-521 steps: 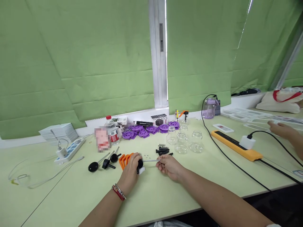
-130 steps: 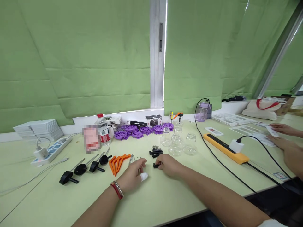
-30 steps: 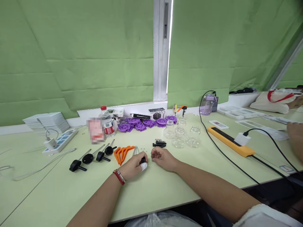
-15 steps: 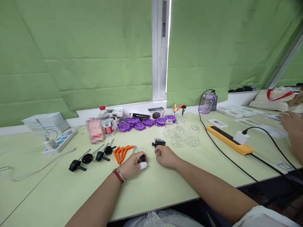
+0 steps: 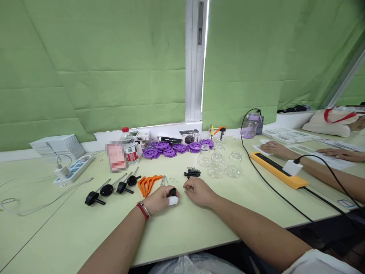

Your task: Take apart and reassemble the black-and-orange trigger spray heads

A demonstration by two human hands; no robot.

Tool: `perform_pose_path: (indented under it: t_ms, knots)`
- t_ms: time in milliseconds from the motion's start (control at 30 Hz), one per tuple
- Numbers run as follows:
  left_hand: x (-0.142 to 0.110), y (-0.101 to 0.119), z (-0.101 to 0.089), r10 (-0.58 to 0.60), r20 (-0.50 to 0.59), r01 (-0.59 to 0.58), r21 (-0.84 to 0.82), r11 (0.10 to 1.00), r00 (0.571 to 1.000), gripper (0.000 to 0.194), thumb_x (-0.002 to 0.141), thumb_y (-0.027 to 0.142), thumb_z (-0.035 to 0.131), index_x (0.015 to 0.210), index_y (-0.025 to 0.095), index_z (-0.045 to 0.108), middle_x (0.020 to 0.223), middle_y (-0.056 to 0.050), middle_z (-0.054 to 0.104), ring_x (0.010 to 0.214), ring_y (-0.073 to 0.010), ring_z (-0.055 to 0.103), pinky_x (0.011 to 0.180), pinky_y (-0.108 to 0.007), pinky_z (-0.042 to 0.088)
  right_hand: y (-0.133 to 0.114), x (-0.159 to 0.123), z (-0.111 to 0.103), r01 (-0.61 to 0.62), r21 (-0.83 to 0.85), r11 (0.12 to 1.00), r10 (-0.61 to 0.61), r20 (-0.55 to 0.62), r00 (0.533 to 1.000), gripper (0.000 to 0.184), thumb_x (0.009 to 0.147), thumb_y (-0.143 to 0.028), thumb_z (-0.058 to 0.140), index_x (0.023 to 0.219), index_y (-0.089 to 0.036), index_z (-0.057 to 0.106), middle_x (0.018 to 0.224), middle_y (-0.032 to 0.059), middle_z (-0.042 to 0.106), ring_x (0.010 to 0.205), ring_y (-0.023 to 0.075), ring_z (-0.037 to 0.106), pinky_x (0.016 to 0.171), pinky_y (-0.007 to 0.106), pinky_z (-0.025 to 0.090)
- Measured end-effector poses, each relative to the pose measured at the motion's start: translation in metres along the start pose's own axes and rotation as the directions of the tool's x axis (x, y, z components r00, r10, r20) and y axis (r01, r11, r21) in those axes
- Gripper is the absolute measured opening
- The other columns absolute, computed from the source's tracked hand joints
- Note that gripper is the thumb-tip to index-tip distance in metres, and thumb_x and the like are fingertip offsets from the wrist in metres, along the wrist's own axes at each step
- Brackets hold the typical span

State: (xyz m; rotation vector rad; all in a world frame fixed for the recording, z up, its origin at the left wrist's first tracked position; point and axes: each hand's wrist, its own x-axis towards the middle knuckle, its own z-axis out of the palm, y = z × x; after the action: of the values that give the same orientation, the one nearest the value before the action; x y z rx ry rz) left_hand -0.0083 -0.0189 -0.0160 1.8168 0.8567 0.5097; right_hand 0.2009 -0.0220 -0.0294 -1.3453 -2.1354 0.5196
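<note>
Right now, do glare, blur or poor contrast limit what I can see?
In the head view, a bright strip glares beside the white window frame; pixelation masks the pink object; clear, rounded jars blend into the pale table; the small black part in the left hand shows little detail.

Left arm: bare, rising from the near edge of the table, angled inward. Left wrist: one red band and one silver-coloured band. Left hand: above the table's near half, fingers curled closed around a small black piece, white wrapping on the thumb. Right arm: bare forearm, entering over the near edge towards its right-hand side, slanting inward; white sleeve at the elbow. Right hand: low at the table, well in from the near edge, fingers bent, thumb and forefinger tips close together. Hands: near each other, apart, fingers facing.
</note>
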Motion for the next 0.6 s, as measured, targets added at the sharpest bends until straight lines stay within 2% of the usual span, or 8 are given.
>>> perform_pose_path:
  t_ms: [133,400,500,600]
  knots:
    - [0.001,-0.004,-0.001,0.004,0.014,-0.004,-0.007,1.0,1.0,0.029,0.071,0.042,0.064,0.08,0.015,0.059,0.071,0.002,0.051,0.066,-0.0103,0.043,0.065,-0.023,0.037,-0.002,0.0,0.003,0.085,-0.045,0.995,-0.084,0.021,0.996,0.012,0.075,-0.023,0.06,0.081,-0.022,0.07,0.085,0.0027,0.058,0.075,0.0145,0.054,0.067,0.026,0.039]
    - [0.0,-0.002,-0.002,0.013,0.038,-0.013,-0.006,1.0,0.999,0.025,0.073,0.038,0.063,0.079,0.014,0.058,0.07,0.002,0.049,0.065,-0.01,0.041,0.064,-0.022,0.036,-0.004,0.003,0.004,0.123,-0.055,0.991,-0.12,0.042,0.992,0.012,0.077,-0.018,0.058,0.074,-0.021,0.069,0.081,0.0015,0.06,0.078,0.0151,0.056,0.067,0.026,0.04]
    - [0.001,-0.003,-0.001,0.01,0.029,-0.01,0.017,1.0,1.0,0.023,0.074,0.037,0.061,0.079,0.014,0.057,0.069,0.002,0.048,0.064,-0.0097,0.04,0.063,-0.022,0.036,-0.011,0.003,-0.001,0.176,0.013,0.984,-0.174,-0.082,0.981,0.014,0.081,-0.019,0.055,0.079,-0.021,0.068,0.083,0.0025,0.059,0.08,0.0148,0.055,0.071,0.027,0.041]
    - [0.002,-0.004,0.0,0.018,0.03,-0.019,0.025,1.0,0.999,0.022,0.074,0.036,0.06,0.08,0.014,0.056,0.069,0.003,0.047,0.063,-0.0098,0.039,0.063,-0.022,0.036,-0.023,0.002,-0.005,0.274,0.1,0.957,-0.249,-0.213,0.945,0.016,0.085,-0.023,0.051,0.086,-0.02,0.067,0.087,0.0037,0.057,0.081,0.0143,0.054,0.074,0.027,0.042]
